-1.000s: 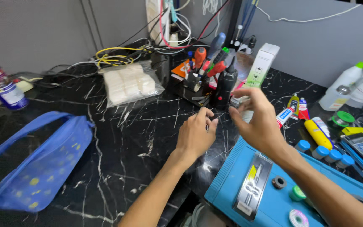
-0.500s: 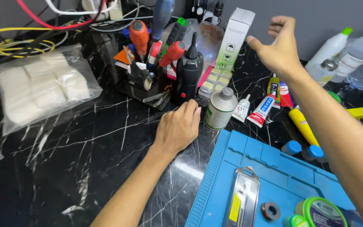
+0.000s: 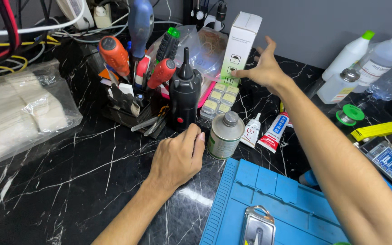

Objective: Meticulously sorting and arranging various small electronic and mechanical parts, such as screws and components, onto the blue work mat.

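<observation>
My left hand (image 3: 178, 156) rests palm down on the black marble table (image 3: 82, 181), fingers loosely curled, fingertips next to a small silver metal can (image 3: 224, 135). It holds nothing. My right hand (image 3: 263, 69) reaches far back with fingers spread, its thumb touching a tall white carton (image 3: 240, 41). A black bottle with a pointed tip (image 3: 184, 95) stands just beyond my left hand, beside a tool holder (image 3: 130, 106) with orange and red screwdrivers.
A blue work mat (image 3: 273, 199) with a metal clip lies at the front right. Two small glue tubes (image 3: 264, 129) lie beside the can. White plastic bottles (image 3: 364, 63) stand at the far right. A plastic bag of white pads (image 3: 19, 113) sits left, with cables behind.
The view has moved closer and leftwards. My right hand dropped from above the white carton to touch its side. My left hand has stayed beside the silver can.
</observation>
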